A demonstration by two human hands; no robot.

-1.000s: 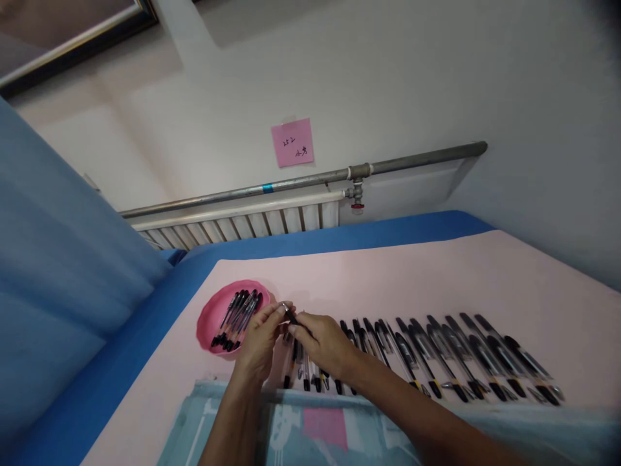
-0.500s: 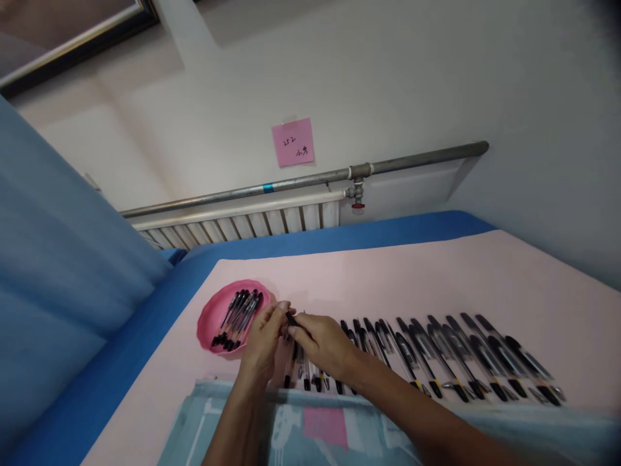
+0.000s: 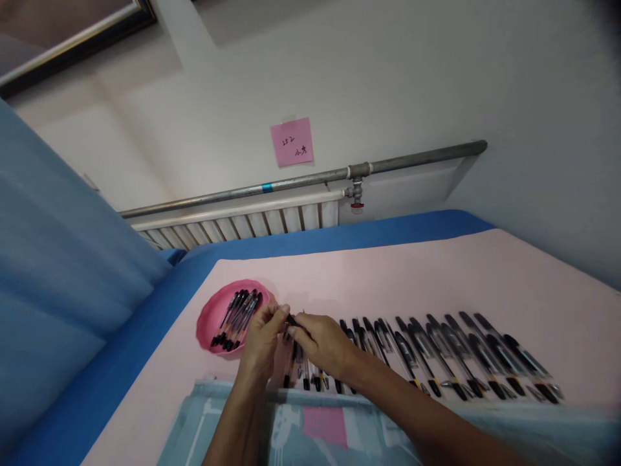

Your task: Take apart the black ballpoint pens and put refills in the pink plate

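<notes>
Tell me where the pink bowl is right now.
In the head view, the pink bowl sits left of centre on the pale pink surface, immediately left of the person's left hand, with the hanging blue fabric farther left.

Bare left hand (image 3: 262,335), bare right hand (image 3: 326,343), bare forearms (image 3: 407,401) at seven and five o'clock, pale teal pink-patched cloth (image 3: 361,430) at six, unclear if worn.

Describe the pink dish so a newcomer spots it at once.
Find the pale pink sheet on the blue table. At its left side, beside the left hand, sits a round, wavy-edged dish. Its deeper pink and the black pens inside it set it apart.
</notes>
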